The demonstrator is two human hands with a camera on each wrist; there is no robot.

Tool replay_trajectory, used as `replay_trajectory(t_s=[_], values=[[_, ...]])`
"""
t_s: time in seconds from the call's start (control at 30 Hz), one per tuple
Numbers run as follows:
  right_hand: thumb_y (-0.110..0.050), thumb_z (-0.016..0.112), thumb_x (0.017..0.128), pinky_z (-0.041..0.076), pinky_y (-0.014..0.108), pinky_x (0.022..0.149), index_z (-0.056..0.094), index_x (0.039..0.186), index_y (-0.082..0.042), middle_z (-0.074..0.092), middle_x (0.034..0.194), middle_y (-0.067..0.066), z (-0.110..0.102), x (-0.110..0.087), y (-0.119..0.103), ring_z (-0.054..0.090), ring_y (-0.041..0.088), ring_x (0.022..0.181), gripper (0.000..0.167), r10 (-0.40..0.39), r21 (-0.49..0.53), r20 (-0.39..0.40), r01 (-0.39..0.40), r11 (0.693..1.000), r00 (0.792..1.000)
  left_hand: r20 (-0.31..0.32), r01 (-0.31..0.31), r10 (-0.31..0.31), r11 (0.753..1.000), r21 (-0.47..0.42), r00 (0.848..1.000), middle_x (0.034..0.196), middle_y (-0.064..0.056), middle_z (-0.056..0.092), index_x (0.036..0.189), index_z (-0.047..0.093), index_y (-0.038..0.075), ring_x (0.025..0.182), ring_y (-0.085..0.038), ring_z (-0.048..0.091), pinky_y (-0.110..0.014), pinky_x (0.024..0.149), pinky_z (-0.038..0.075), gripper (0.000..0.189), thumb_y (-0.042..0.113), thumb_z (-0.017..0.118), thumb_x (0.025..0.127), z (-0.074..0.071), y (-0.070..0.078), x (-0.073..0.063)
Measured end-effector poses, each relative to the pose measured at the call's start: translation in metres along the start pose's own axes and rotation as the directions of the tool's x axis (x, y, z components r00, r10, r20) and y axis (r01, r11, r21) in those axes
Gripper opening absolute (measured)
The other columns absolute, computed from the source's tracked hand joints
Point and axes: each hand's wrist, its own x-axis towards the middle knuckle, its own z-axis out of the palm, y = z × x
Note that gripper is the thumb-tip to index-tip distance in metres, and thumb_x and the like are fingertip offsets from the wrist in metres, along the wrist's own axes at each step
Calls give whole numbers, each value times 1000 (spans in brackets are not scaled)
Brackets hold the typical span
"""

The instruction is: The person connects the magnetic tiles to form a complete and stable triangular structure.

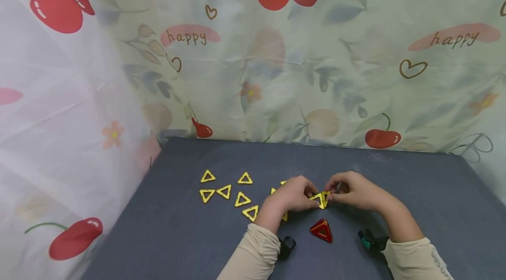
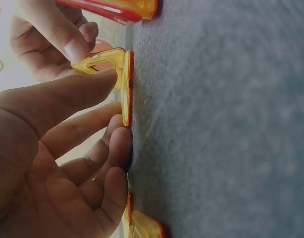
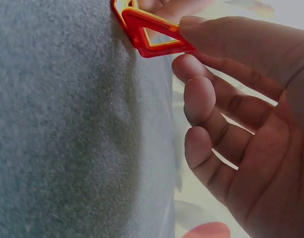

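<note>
Two yellow triangular magnetic tiles meet edge to edge between my hands, low over the dark table. My left hand [image 1: 290, 194] holds the left tile [image 1: 316, 200], which lies flat, between thumb and fingers. Thumb and index finger of my right hand [image 1: 356, 191] pinch the corner of the second tile [image 2: 100, 58], which stands up at a slant. That same tile [image 3: 159, 51] looks red-orange in the right wrist view. The other fingers of the right hand are loosely curled, off the tile. A red triangular pyramid [image 1: 322, 230] sits just in front, nearer the body.
Several loose yellow triangular tiles lie flat to the left, among them one tile [image 1: 207, 176] at the back and one tile [image 1: 251, 213] by the left forearm. Others are partly hidden behind the left hand. A patterned curtain [image 1: 245, 52] borders the table [image 1: 178, 236].
</note>
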Motion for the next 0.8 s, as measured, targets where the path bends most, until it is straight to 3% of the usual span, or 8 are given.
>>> replay_trajectory(t_s=[0.2,0.47,0.63,0.8], values=[[-21,77,99,51,28,62,77,109,-10,70,93,-2,2,0,-2,58,11,71,15,-18,-6,-17,18,1000,1000,-23,-21,19,996,-86,1000,96,0,75,123,77,4,78,-5,63,-22,72,52,27,15,78,98,-5,-6,-1],[-22,77,99,52,27,63,77,109,-10,71,93,-3,3,1,-5,58,9,71,15,-21,-25,-20,21,999,1000,-157,-51,25,985,-163,987,99,-2,74,127,75,5,80,-10,67,-26,71,55,32,23,75,100,-31,-22,-8],[-22,78,98,52,27,63,77,109,-10,70,93,-3,3,1,-5,58,9,72,15,-20,-28,-22,19,999,1000,-228,13,-54,984,-175,972,101,-4,74,128,74,6,85,-15,69,-32,74,57,32,23,75,100,-47,-34,-15],[-21,77,99,51,27,62,76,109,-11,70,93,-3,4,0,-5,57,10,73,15,-7,-27,-23,6,1000,1000,-236,98,-130,985,-140,963,107,-7,73,127,74,6,97,-20,68,-40,84,57,32,23,76,100,-53,-44,-19]])
